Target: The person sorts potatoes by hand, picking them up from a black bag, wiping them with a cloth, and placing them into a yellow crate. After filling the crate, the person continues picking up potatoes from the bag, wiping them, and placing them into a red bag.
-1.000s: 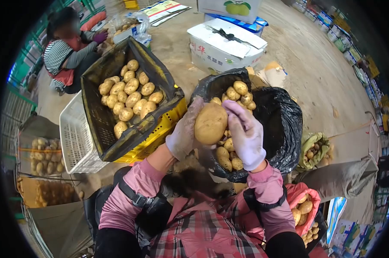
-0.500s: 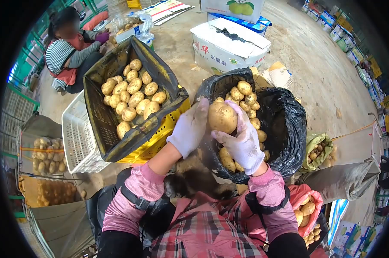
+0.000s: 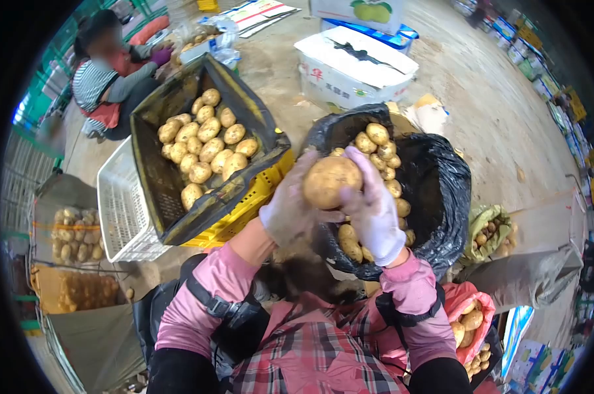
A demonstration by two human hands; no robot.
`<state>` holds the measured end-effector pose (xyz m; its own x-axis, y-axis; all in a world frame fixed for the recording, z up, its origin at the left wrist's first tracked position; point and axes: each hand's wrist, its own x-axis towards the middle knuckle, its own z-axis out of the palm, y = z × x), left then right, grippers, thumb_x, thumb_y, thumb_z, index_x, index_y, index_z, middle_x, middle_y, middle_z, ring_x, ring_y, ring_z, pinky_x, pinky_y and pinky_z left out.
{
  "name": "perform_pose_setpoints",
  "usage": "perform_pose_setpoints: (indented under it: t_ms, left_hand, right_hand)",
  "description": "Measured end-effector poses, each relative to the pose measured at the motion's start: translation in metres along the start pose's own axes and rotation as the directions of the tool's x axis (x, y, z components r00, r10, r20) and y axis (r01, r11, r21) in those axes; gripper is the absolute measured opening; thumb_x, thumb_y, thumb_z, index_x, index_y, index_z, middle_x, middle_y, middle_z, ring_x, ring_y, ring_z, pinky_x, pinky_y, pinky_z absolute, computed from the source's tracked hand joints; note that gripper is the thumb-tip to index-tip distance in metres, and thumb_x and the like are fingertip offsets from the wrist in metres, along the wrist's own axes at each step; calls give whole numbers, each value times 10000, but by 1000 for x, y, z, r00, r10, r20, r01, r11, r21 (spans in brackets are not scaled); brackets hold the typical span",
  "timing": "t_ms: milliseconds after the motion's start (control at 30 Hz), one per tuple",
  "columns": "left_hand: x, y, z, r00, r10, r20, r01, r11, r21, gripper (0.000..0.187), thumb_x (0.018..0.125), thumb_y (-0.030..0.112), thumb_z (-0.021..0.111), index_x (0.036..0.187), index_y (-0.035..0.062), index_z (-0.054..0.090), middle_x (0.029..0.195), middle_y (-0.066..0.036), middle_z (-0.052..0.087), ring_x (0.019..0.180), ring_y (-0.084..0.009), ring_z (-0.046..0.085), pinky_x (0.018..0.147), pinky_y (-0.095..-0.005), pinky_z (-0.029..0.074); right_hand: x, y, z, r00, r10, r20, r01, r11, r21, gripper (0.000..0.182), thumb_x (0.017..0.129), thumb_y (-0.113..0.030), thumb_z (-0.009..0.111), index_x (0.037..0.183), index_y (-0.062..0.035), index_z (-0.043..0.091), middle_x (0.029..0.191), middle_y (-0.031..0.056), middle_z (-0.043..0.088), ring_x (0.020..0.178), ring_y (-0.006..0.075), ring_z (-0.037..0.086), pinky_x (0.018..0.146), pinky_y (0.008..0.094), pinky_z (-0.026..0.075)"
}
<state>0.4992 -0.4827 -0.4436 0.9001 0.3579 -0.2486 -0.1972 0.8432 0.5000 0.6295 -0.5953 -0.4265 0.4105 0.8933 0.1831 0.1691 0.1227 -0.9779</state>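
A large tan potato (image 3: 331,182) is cupped between my two gloved hands, above the near-left rim of a black plastic bag (image 3: 447,197). My left hand (image 3: 290,203) wraps its left and lower side. On its other side, my right hand (image 3: 376,213) presses with fingers and thumb; both gloves are slightly blurred. Several smaller potatoes (image 3: 378,134) lie in the black bag beneath and behind my right hand. To the left, a yellow crate (image 3: 241,213) with a dark liner (image 3: 149,161) holds several potatoes (image 3: 210,150).
A white basket (image 3: 123,203) stands beside the yellow crate. A white carton (image 3: 356,65) is ahead, and a red sack (image 3: 456,299) of potatoes sits at my right. A green sack (image 3: 497,220) lies further right. Another person (image 3: 110,82) crouches at the far left.
The potato has shifted slightly left and turned. My left hand has come from beside it to close around its left and lower side; my right hand stays on it.
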Motion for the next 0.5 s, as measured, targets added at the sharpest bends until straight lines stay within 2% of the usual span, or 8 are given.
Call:
perform_pose_setpoints:
  t_ms: [100,167,200,233,367,433,467,500]
  left_hand:
    - [5,-9,-15,997,-72,-3,72,997,-22,619,976,559,412,1309,52,533,1095,-166,685,849,-293,709,657,-380,612]
    - [8,-3,-11,995,97,18,-97,995,9,602,970,545,430,1288,46,542,1046,-185,690,811,-294,704,653,-370,607]
    - [0,13,-4,977,172,-127,-169,985,36,585,975,522,428,1265,27,545,1024,-197,689,758,-305,694,647,-377,601]
    - [0,30,-20,957,283,-70,-289,953,-95,597,979,516,422,1259,0,533,1073,-210,671,820,-305,686,672,-377,594]
    - [-16,95,-68,633,582,-510,-737,654,-170,586,1005,486,371,1273,-13,520,1133,-193,635,1040,-293,647,869,-388,583]
    - [-32,104,-82,553,655,-515,-753,657,28,546,1022,474,332,1167,-1,560,1186,-221,626,1067,-316,652,938,-398,559]
    - [-34,107,-74,530,586,-613,-762,647,-40,524,1013,458,383,1162,-13,560,1214,-237,617,1052,-327,658,933,-405,561]
    - [-37,106,-75,588,584,-560,-724,688,-43,532,1002,442,429,1211,-34,541,1244,-237,602,1057,-328,649,927,-404,560]
  right_hand:
    - [7,12,3,998,-6,-63,21,972,235,401,1024,-244,527,1326,20,525,1245,116,613,1091,193,608,948,291,480]
    - [16,38,-3,990,-6,-140,31,983,179,402,1022,-275,530,1311,4,535,1205,109,626,992,174,643,850,285,528]
    - [17,34,-4,987,78,-143,-36,960,276,400,1022,-284,530,1304,-1,539,1170,105,635,940,164,651,811,281,534]
    - [17,28,-6,975,168,-144,-106,925,365,398,1022,-292,529,1298,-6,543,1136,101,644,887,154,659,772,277,541]
    - [18,27,-22,973,190,-134,-134,930,343,395,1016,-284,536,1304,-13,535,1103,89,657,843,128,658,730,236,531]
    - [23,24,-38,973,189,-135,-128,922,365,350,1021,-231,519,1288,-5,546,1096,74,654,853,118,656,744,235,525]
    - [30,30,-50,974,158,-161,-96,936,339,338,1021,-227,520,1272,-4,558,1085,70,653,856,118,654,745,238,526]
    - [38,35,-63,981,111,-160,-58,951,303,336,1019,-234,524,1258,-2,569,1063,67,655,861,120,652,751,235,523]
